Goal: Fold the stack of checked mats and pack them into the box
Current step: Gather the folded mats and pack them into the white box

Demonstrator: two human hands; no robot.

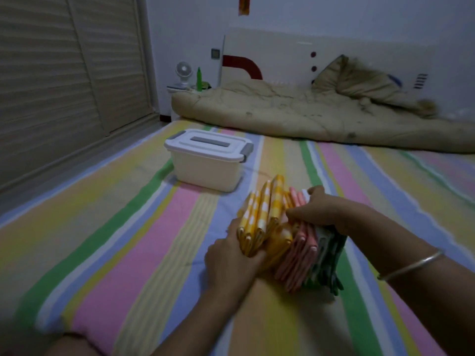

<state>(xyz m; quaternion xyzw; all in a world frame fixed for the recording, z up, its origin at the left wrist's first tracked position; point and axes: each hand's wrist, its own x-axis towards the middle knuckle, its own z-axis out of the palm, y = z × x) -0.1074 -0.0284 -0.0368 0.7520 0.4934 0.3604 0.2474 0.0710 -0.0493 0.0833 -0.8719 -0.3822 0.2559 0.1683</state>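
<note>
Our bed with the striped, many-coloured sheet [133, 240] carries everything. Beyond the mats stands the cream plastic box with a white latched lid [207, 160], lid on. Between our hands, the bundle of folded checked mats, yellow, pink and green [288, 232], stands on edge, fanning apart. Our right hand [323, 211] presses closed on its top, and our left hand [231, 255] clamps the yellow side. We should squeeze both sides evenly, and the lid must come off first.
</note>
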